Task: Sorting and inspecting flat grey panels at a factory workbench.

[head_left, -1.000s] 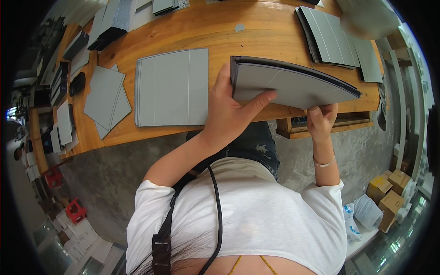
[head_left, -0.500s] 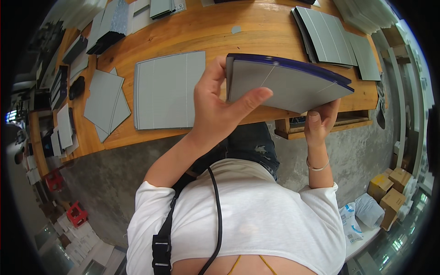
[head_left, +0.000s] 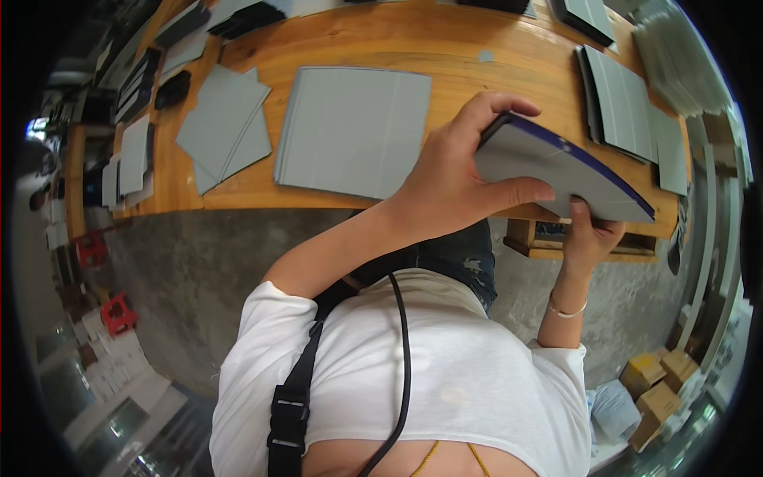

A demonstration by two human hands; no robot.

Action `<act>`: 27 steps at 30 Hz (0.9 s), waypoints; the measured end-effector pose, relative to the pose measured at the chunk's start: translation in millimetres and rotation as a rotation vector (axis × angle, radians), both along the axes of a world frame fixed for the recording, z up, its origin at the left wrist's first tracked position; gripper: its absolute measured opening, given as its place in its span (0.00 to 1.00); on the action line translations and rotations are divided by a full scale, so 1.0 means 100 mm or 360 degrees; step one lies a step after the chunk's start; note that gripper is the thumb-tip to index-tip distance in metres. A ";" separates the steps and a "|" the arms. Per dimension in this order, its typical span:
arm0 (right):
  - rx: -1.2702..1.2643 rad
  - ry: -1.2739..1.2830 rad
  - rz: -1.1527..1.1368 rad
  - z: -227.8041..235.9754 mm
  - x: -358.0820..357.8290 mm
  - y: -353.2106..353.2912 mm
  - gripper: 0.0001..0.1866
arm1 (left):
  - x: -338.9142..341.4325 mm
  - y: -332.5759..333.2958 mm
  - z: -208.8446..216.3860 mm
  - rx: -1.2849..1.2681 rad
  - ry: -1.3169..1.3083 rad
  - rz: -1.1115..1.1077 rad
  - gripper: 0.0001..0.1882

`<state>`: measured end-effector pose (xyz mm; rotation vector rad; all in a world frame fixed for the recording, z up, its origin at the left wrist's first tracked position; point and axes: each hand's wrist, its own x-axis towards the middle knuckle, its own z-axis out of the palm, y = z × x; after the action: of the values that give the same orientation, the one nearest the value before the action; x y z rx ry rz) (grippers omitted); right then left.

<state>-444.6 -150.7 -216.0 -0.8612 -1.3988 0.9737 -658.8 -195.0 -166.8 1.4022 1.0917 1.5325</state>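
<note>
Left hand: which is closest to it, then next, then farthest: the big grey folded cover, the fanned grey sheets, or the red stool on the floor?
From the left hand:
1. Big grey folded cover, on the table just beside it.
2. Fanned grey sheets, farther left on the table.
3. Red stool, down on the floor, far left.

Brown cardboard boxes [head_left: 660, 381] stacked on floor, lower right of wooden table [head_left: 334, 195]. Pale blue wrapped bundle [head_left: 613, 409] just left of boxes. Labels, screens: none discernible.
</note>
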 end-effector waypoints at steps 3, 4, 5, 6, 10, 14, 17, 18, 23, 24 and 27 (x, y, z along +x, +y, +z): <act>0.0021 -0.0016 0.0091 -0.06 0.09 0.13 0.19 | -0.22 -0.10 -0.04 0.0040 0.0155 0.0133 0.36; 0.0000 0.0037 0.0098 -0.08 0.10 0.16 0.19 | -0.32 -0.15 -0.05 -0.0009 0.0158 0.0170 0.35; -0.0021 0.0089 0.0103 -0.10 0.09 0.19 0.19 | -0.42 -0.20 -0.05 -0.0057 0.0160 0.0206 0.35; -0.0006 0.0103 0.0126 -0.09 0.08 0.20 0.19 | -0.50 -0.25 -0.06 -0.0052 0.0181 0.0236 0.32; -0.0025 0.0119 0.0225 -0.12 0.15 0.20 0.19 | -0.81 -0.50 -0.03 -0.0189 0.0279 0.0494 0.22; -0.0105 0.0130 0.0255 -0.12 0.19 0.21 0.20 | -1.26 -0.70 0.00 -0.0320 0.1057 0.0814 0.17; -0.0179 0.0074 0.0185 -0.03 0.12 0.23 0.21 | -1.40 -0.78 -0.10 -0.0225 0.1798 0.1018 0.18; -0.0243 0.0037 0.0126 0.02 0.09 0.24 0.21 | -1.39 -0.81 -0.12 -0.0280 0.1964 0.1006 0.19; -0.0861 0.0220 0.0224 0.45 -0.09 0.25 0.20 | -1.40 -0.85 -0.25 -0.0308 0.2250 0.0982 0.20; -0.1083 0.0243 0.0270 0.51 -0.13 0.25 0.21 | -1.41 -0.83 -0.27 -0.0296 0.2263 0.0992 0.20; -0.1277 0.0131 0.0378 0.50 -0.25 0.31 0.20 | -1.42 -0.81 -0.31 -0.0279 0.2266 0.1060 0.19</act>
<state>-470.0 -119.6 -165.6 -1.2258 -1.0388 1.7895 -800.6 -276.3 -197.6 2.1209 2.6314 0.5288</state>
